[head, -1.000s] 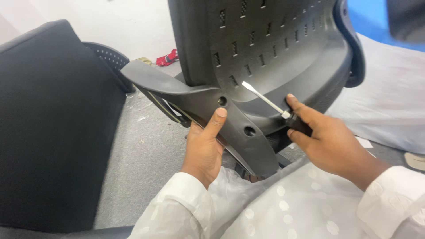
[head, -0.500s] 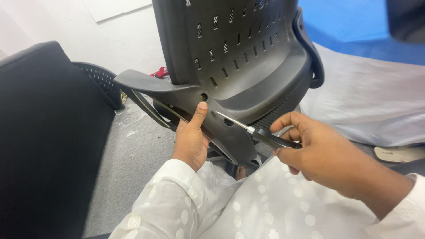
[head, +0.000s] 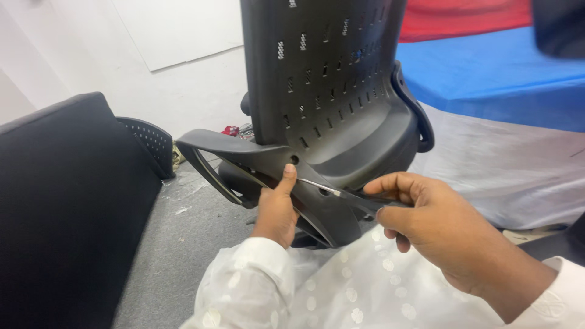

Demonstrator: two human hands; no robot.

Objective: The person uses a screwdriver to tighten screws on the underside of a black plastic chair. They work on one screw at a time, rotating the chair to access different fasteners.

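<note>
Right now your left hand (head: pixel 277 210) is wrapped around the black plastic bracket (head: pixel 274 167) that sticks out from the bottom of the chair back (head: pixel 329 85), with your thumb pressed up beside a small hole in it, so that grip is closed tight on the bracket. Your right hand (head: pixel 439 228) is closed around the dark handle of a screwdriver (head: pixel 341 194), and its thin silver shaft points left, with its tip close to your left thumb and near the hole. You cannot tell from here if a screw is sitting in that hole yet. The chair back stands upright in front of you, over your lap and your white dotted sleeves (head: pixel 256 286). It looks like the work is partway along: the bracket is lined up against the chair back, but the tool is not yet in the hole. A second hole further down the bracket looks empty too. To your left is a black cushion (head: pixel 67 207) on the grey floor (head: pixel 183 244).
</note>
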